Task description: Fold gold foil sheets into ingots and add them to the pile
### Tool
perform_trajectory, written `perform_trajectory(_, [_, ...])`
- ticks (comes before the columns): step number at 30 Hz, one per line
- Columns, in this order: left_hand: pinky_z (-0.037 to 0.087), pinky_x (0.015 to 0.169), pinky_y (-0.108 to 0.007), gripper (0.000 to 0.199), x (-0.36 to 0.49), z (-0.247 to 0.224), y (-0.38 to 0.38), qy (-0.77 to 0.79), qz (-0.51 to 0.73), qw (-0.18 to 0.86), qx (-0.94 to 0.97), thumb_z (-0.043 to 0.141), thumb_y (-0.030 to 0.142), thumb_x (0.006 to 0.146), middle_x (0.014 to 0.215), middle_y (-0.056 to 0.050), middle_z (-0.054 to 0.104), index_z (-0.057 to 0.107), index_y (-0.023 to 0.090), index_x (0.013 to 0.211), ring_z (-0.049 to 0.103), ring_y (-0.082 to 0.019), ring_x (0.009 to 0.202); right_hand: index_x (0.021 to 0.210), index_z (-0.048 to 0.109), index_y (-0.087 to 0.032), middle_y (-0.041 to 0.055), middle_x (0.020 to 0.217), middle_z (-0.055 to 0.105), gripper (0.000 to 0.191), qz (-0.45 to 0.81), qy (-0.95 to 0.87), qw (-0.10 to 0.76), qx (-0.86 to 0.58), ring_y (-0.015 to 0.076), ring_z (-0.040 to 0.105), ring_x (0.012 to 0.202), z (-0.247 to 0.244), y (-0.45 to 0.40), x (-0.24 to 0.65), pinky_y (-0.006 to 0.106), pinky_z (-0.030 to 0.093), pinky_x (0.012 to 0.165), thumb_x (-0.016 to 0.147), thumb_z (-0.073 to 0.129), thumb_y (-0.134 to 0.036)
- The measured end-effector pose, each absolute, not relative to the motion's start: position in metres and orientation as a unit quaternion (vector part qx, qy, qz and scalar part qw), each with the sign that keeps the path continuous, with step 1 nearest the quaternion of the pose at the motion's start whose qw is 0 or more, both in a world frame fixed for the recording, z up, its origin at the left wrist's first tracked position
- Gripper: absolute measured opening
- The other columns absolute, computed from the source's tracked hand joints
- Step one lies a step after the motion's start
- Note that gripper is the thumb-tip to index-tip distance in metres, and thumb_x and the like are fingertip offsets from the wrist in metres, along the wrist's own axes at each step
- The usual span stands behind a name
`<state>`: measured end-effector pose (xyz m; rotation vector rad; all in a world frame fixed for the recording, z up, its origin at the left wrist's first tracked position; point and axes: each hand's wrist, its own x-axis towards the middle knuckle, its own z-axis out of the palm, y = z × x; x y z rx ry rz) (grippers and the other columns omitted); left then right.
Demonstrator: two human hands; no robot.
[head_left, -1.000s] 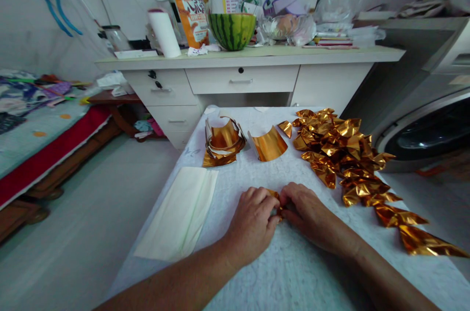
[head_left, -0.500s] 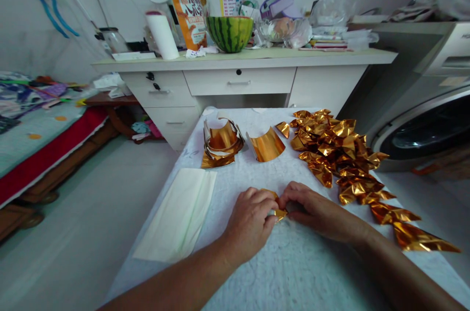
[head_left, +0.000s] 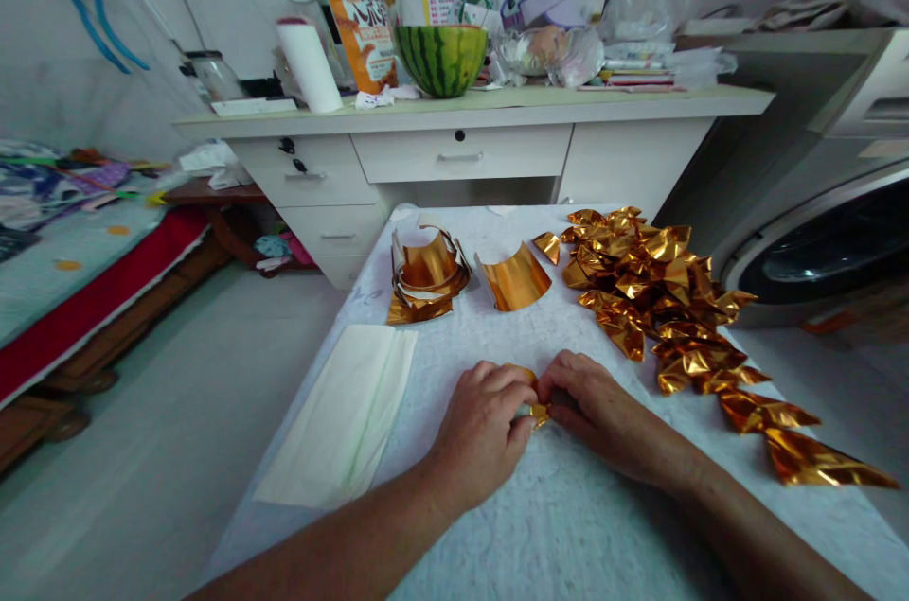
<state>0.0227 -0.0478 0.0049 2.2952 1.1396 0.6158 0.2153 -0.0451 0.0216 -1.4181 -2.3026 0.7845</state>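
Note:
Both my hands meet over a small piece of gold foil paper (head_left: 541,414) on the cloth-covered table. My left hand (head_left: 490,416) is closed on its left side, fingers curled over it. From the other side my right hand (head_left: 586,407) pinches its edge; most of the foil is hidden under the fingers. Beyond my hands lies a curved gold foil sheet (head_left: 518,278). Left of that sits a stack of curled gold sheets (head_left: 428,272). A heap of folded gold foil pieces (head_left: 639,274) spreads along the right side, with one small folded piece (head_left: 547,247) apart from it.
Folded pale paper (head_left: 341,421) lies at the table's left. Behind the table (head_left: 454,525) stands a white desk (head_left: 465,153) bearing a watermelon half (head_left: 441,61), an orange pouch (head_left: 361,19) and a white roll (head_left: 310,66). A washing machine (head_left: 816,175) is at right, a bed (head_left: 92,270) at left.
My right fingers have shifted slightly, and a little less of the foil's pointed right edge shows between my hands. The view has moved a bit; the other things stay put.

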Motion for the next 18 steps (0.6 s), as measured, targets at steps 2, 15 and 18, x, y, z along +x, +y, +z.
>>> perform_trajectory(2, [0.041,0.091,-0.037,0.016,0.023,0.006,-0.048,0.418,0.227,0.250,0.843,0.065,0.012,0.082,0.110,0.001,0.065,0.063,0.022,0.096,0.052,-0.021,0.101,0.083,0.061,-0.019,0.0050,0.088,0.058,0.016,0.266,-0.806,0.153,-0.506,0.0201,0.052,0.086,0.022,-0.045,0.213,0.033,0.041,0.078,0.085,0.052,-0.007])
perform_trajectory(15, [0.040,0.090,-0.039,0.019,0.025,0.005,-0.048,0.426,0.224,0.250,0.840,0.067,0.013,0.079,0.109,0.000,0.064,0.060,0.022,0.094,0.051,-0.022,0.102,0.084,0.059,-0.019,0.0059,0.087,0.055,0.007,0.210,-0.820,0.132,-0.516,0.0217,0.049,0.085,0.018,-0.050,0.206,0.035,0.038,0.076,0.086,0.053,-0.017])
perform_trajectory(18, [0.040,0.091,-0.039,0.020,0.024,0.005,-0.048,0.424,0.222,0.253,0.841,0.065,0.011,0.079,0.110,0.001,0.063,0.059,0.023,0.094,0.051,-0.022,0.102,0.085,0.058,-0.019,0.0062,0.088,0.054,0.007,0.191,-0.822,0.120,-0.523,0.0222,0.049,0.085,0.016,-0.051,0.204,0.036,0.037,0.076,0.088,0.054,-0.023])
